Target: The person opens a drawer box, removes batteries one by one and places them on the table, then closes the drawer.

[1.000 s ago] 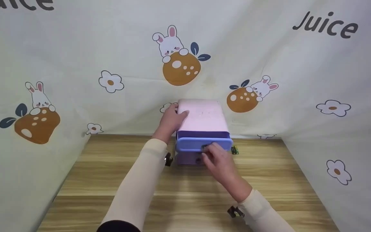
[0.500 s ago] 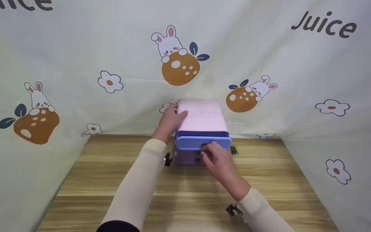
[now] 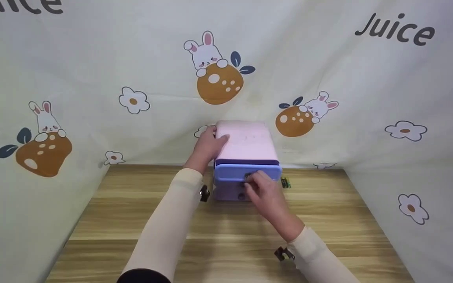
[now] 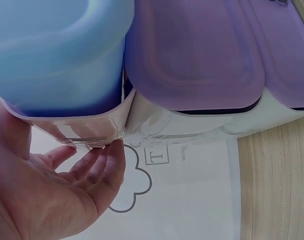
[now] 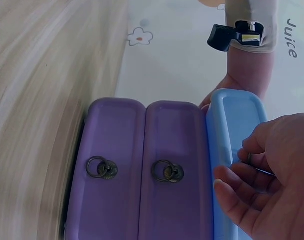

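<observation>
Head view showed the blue top drawer point(image 3: 226, 173) had slid inward, seemingly nearly closed, the right hand point(image 3: 265, 192) pinching its ring pull point(image 3: 247, 175) while the left hand point(image 3: 207, 146), fingers loosely extended, braced the pink cabinet point(image 3: 247, 142).

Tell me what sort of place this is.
Probably a staged tabletop booth: a bunny-print cloth hangs behind and on both sides of a wood-grain table that holds a drawer unit.
</observation>
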A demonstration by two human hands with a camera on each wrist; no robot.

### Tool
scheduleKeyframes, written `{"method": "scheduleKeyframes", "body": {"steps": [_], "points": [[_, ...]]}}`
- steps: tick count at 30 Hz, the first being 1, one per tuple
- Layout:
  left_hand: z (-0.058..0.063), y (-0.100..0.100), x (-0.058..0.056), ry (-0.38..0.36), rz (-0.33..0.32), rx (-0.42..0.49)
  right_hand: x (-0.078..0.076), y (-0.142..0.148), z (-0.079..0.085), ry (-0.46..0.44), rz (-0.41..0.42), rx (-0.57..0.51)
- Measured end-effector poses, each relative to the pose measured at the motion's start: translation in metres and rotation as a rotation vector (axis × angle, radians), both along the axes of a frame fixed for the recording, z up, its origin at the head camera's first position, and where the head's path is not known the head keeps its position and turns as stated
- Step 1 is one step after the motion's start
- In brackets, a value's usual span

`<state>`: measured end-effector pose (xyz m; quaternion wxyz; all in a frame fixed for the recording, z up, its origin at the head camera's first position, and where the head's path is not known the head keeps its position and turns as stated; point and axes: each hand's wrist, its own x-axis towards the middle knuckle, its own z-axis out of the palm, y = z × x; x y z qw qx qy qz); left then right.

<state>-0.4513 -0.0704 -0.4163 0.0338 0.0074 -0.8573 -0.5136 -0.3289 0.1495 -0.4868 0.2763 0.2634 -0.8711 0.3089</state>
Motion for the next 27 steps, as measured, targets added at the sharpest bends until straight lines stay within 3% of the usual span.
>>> {"method": "scheduleKeyframes", "body": {"steps": [14,27], "points": [[-0.0014,-0.0003,-0.0024,-0.010,-0.006,-0.001,-0.0033,-0.0007,-0.0010,-0.043,-0.008,-0.011],[0.0007,-0.0018,-0.0024,0.010,-0.003,-0.002,-0.0077,-0.0024,0.0006,-0.019,-0.013,-0.004]]}}
